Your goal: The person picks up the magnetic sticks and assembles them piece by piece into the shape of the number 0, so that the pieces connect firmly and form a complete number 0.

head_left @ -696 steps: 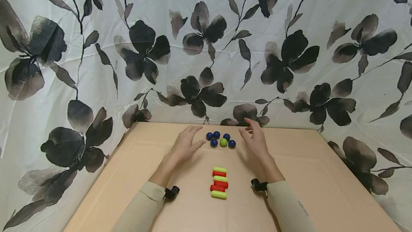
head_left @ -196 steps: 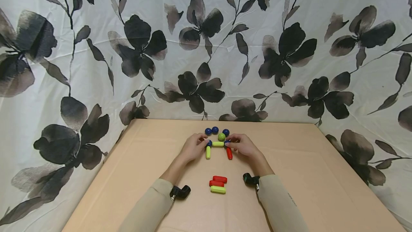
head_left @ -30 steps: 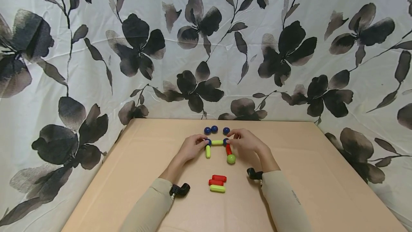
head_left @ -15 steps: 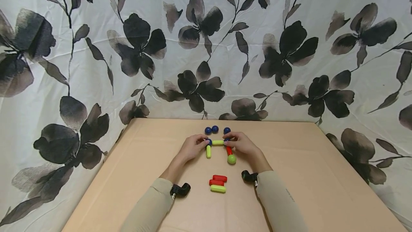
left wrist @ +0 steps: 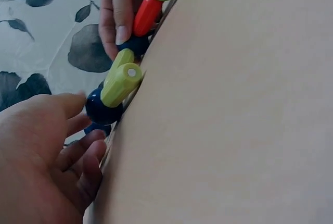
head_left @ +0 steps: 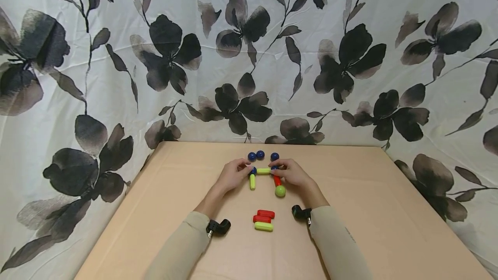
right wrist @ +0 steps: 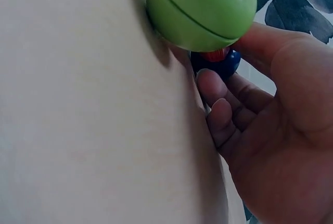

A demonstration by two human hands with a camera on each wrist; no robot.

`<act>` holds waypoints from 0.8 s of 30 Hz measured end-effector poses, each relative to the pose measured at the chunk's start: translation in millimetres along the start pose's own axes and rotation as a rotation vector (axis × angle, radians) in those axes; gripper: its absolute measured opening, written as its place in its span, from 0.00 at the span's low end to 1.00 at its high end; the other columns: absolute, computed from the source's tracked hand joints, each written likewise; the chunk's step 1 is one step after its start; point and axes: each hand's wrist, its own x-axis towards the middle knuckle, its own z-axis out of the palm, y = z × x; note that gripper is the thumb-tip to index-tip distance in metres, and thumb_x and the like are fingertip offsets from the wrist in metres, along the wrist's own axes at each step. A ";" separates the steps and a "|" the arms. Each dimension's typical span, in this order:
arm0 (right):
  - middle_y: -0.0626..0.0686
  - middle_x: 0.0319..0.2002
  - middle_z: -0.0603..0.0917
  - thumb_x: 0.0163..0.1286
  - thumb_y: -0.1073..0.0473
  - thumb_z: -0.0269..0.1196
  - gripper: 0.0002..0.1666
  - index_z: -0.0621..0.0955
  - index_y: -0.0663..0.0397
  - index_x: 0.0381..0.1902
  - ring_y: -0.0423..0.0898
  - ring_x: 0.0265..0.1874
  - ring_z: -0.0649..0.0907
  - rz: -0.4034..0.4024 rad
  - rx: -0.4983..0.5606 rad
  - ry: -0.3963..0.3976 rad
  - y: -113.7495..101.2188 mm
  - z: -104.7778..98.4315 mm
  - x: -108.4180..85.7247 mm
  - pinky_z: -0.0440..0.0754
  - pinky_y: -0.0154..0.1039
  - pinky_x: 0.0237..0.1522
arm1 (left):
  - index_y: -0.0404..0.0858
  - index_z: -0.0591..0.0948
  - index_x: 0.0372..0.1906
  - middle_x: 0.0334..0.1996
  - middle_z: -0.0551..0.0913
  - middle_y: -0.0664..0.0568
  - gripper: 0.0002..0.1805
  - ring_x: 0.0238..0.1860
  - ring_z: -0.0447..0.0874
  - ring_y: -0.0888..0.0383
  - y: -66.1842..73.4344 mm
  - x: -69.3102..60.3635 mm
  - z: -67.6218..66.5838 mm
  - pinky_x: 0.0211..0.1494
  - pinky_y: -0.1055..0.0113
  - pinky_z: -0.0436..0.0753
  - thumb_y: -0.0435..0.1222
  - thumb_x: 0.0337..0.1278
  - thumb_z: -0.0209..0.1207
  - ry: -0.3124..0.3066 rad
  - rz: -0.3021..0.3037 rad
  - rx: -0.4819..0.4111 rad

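In the head view my left hand (head_left: 232, 174) pinches a blue ball (head_left: 253, 170) between thumb and fingers. Two yellow-green sticks join that ball: one (head_left: 252, 182) points toward me, the other (head_left: 263, 170) runs across to a second blue ball (head_left: 274, 169). My right hand (head_left: 293, 173) grips this second ball, partly covering it. From it a red stick (head_left: 277, 180) runs toward me, ending in a green ball (head_left: 280, 191). The left wrist view shows a pale round dot on the free end of the near yellow-green stick (left wrist: 122, 86). In the right wrist view the green ball (right wrist: 203, 10) hides most of the red stick.
Three loose blue balls (head_left: 260, 154) lie behind the joined pieces. Nearer me on the tan table (head_left: 350, 228) are two red sticks (head_left: 266, 214) and a yellow-green stick (head_left: 263, 226), side by side. A floral cloth (head_left: 288, 55) hangs behind the table.
Since the earliest frame, three sticks have left the row and joined two blue balls. The green ball went from the back to the red stick's near end. My right hand returned to its blue ball.
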 end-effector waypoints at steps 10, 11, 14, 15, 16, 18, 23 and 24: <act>0.53 0.41 0.81 0.74 0.55 0.68 0.17 0.86 0.53 0.58 0.50 0.39 0.74 0.032 0.025 0.030 -2.6 1.5 -3.6 0.72 0.34 0.33 | 0.39 0.69 0.76 0.73 0.68 0.40 0.31 0.71 0.71 0.42 8.0 26.6 4.1 0.74 0.45 0.71 0.44 0.75 0.60 0.066 -0.023 0.092; 0.53 0.41 0.81 0.74 0.55 0.68 0.17 0.86 0.53 0.58 0.49 0.39 0.74 0.031 0.024 0.034 -2.2 1.9 -3.5 0.72 0.34 0.33 | 0.39 0.68 0.77 0.75 0.66 0.40 0.32 0.74 0.68 0.41 8.6 29.5 4.0 0.76 0.45 0.69 0.44 0.75 0.60 0.063 -0.025 0.116; 0.54 0.40 0.81 0.74 0.56 0.67 0.17 0.86 0.54 0.57 0.50 0.38 0.74 0.023 0.030 0.037 -1.2 3.0 -3.2 0.72 0.35 0.32 | 0.39 0.65 0.79 0.78 0.64 0.40 0.34 0.78 0.64 0.40 10.2 36.7 3.9 0.79 0.45 0.64 0.44 0.75 0.60 0.038 -0.026 0.180; 0.54 0.41 0.81 0.74 0.56 0.67 0.17 0.86 0.54 0.57 0.50 0.38 0.74 0.023 0.030 0.037 -1.3 3.3 -3.3 0.72 0.35 0.33 | 0.39 0.65 0.79 0.78 0.65 0.40 0.34 0.77 0.64 0.40 11.1 38.3 3.8 0.79 0.45 0.64 0.44 0.75 0.59 0.027 -0.023 0.198; 0.54 0.40 0.81 0.74 0.57 0.67 0.17 0.86 0.54 0.57 0.50 0.38 0.75 0.023 0.032 0.035 -0.9 3.6 -3.1 0.72 0.34 0.34 | 0.38 0.66 0.79 0.78 0.65 0.40 0.34 0.77 0.64 0.39 12.1 39.9 3.8 0.79 0.45 0.64 0.44 0.76 0.59 0.015 -0.019 0.218; 0.54 0.40 0.82 0.74 0.57 0.67 0.17 0.86 0.54 0.58 0.50 0.38 0.75 0.023 0.033 0.034 -0.7 4.0 -3.1 0.73 0.35 0.35 | 0.39 0.67 0.79 0.78 0.66 0.41 0.32 0.77 0.65 0.40 13.9 42.2 4.4 0.79 0.46 0.64 0.44 0.77 0.58 -0.012 -0.015 0.259; 0.53 0.44 0.84 0.74 0.57 0.68 0.17 0.87 0.52 0.58 0.50 0.41 0.75 0.022 0.020 0.044 -0.4 3.5 -2.1 0.73 0.37 0.39 | 0.41 0.71 0.76 0.74 0.74 0.44 0.28 0.73 0.71 0.41 18.8 47.3 7.9 0.76 0.46 0.68 0.44 0.78 0.56 -0.041 -0.032 0.339; 0.53 0.45 0.84 0.74 0.57 0.68 0.17 0.87 0.52 0.57 0.50 0.41 0.75 0.022 0.017 0.046 -0.3 3.4 -1.8 0.73 0.38 0.40 | 0.42 0.72 0.75 0.72 0.76 0.45 0.27 0.72 0.73 0.42 20.1 48.1 8.8 0.74 0.45 0.68 0.45 0.78 0.56 -0.037 -0.047 0.349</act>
